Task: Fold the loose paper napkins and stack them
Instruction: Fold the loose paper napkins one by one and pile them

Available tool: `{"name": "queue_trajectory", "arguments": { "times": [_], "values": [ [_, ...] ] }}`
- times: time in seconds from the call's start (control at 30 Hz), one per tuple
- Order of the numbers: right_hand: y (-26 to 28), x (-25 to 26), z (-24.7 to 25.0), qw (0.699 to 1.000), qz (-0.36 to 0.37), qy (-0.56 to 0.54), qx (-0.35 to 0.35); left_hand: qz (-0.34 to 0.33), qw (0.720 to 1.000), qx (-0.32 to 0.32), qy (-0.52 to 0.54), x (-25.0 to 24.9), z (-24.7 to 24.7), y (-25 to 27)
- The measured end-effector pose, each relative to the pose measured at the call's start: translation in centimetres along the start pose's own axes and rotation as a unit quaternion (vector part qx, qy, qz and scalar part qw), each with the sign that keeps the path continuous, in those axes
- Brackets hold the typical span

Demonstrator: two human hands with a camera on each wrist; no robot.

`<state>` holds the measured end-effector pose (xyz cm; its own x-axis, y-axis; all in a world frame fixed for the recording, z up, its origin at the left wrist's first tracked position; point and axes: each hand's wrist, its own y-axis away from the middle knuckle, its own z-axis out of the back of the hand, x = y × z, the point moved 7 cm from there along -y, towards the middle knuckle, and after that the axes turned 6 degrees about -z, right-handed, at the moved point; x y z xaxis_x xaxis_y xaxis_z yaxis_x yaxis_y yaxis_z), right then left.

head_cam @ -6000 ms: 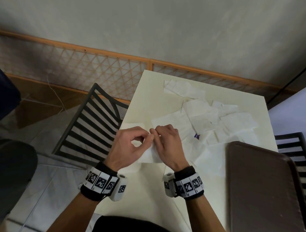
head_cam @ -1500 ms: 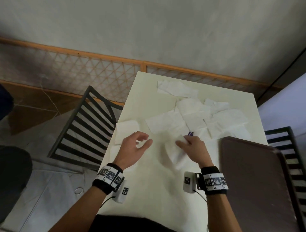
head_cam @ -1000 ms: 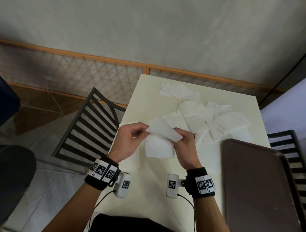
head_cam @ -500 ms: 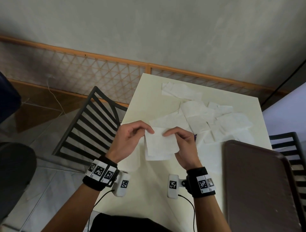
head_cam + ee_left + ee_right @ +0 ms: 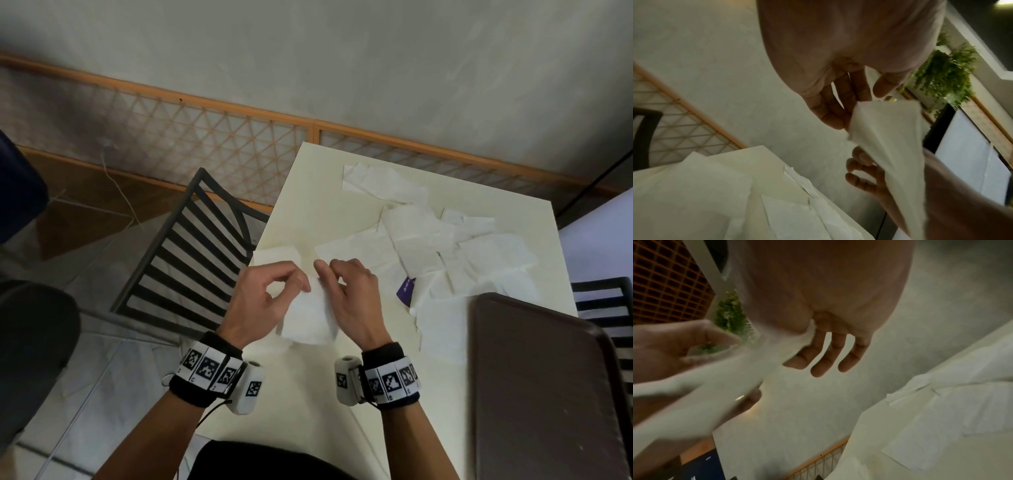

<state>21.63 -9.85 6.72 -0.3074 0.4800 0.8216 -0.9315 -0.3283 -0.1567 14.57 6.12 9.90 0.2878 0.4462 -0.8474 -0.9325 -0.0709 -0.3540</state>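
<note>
Both hands hold one white paper napkin (image 5: 308,317) above the near left part of the cream table (image 5: 318,205). My left hand (image 5: 301,284) pinches its upper left edge and my right hand (image 5: 325,272) pinches the upper right edge, fingertips almost meeting. The napkin hangs folded below them. In the left wrist view the napkin (image 5: 890,138) runs from the left fingers (image 5: 838,104) down past the right hand's fingers (image 5: 861,177). The right wrist view shows it blurred (image 5: 715,394). A folded napkin stack (image 5: 279,255) lies by the table's left edge. Several loose napkins (image 5: 428,246) are spread across the far side.
A dark brown tray (image 5: 541,394) covers the table's near right corner. A small purple packet (image 5: 406,291) lies among the napkins. Black slatted chairs stand at the left (image 5: 191,253) and right (image 5: 603,308). A lattice fence (image 5: 205,144) and a wall are behind.
My right hand took a napkin from the spread and both hands lifted it. Since half a second ago the hands have come closer together and the napkin is folded narrower.
</note>
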Motion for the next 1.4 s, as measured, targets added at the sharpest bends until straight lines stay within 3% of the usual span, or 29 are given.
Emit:
{"name": "queue_trajectory", "arguments": {
  "times": [0.1, 0.2, 0.27, 0.47, 0.53, 0.6, 0.7, 0.77, 0.87, 1.0, 1.13, 1.27, 1.4],
  "values": [
    [-1.0, -1.9, 0.1, 0.99, -0.1, -0.102, -0.013, 0.036, 0.998, -0.047, 0.001, 1.7, 1.3, -0.2],
    [-2.0, -3.6, -2.3, 0.961, -0.191, -0.197, 0.027, 0.101, 0.991, -0.086, -0.019, 4.3, 2.1, -0.8],
    [-2.8, -4.7, -4.2, 0.956, -0.212, -0.198, 0.05, 0.155, 0.982, -0.095, -0.045, 6.9, 2.3, -1.3],
    [-5.6, -7.1, -10.0, 0.966, -0.213, -0.069, 0.125, 0.27, 0.942, -0.024, -0.198, 15.4, 2.0, -2.3],
    [-6.3, -7.7, -11.1, 0.963, -0.211, -0.008, 0.167, 0.293, 0.928, 0.04, -0.228, 17.0, 1.0, -2.2],
    [-7.4, -8.2, -10.3, 0.965, -0.197, 0.056, 0.164, 0.319, 0.907, 0.106, -0.254, 18.0, 0.2, -1.4],
    [-10.1, -10.0, -6.6, 0.959, -0.167, 0.191, 0.129, 0.294, 0.902, 0.106, -0.299, 17.6, 0.4, -0.5],
    [-11.6, -12.1, -4.6, 0.934, -0.145, 0.288, 0.153, 0.26, 0.912, 0.075, -0.309, 16.3, 0.6, -0.3],
    [-12.5, -14.9, -3.1, 0.894, -0.129, 0.355, 0.239, 0.202, 0.944, 0.052, -0.256, 14.0, -0.1, -0.4],
    [-12.7, -15.3, -1.7, 0.87, -0.092, 0.422, 0.239, 0.163, 0.969, 0.052, -0.177, 11.9, -2.1, -0.3],
    [-10.3, -14.6, -0.7, 0.896, -0.149, 0.343, 0.237, 0.166, 0.981, 0.055, -0.085, 10.5, -4.2, 0.2],
    [-7.2, -10.6, 1.7, 0.964, -0.184, 0.118, 0.154, 0.23, 0.973, 0.02, 0.0, 9.2, -5.2, 0.8],
    [-3.3, -5.7, 3.1, 0.97, -0.172, -0.114, 0.129, 0.3, 0.948, 0.032, 0.097, 6.8, -6.1, 0.3]
  ]
}}
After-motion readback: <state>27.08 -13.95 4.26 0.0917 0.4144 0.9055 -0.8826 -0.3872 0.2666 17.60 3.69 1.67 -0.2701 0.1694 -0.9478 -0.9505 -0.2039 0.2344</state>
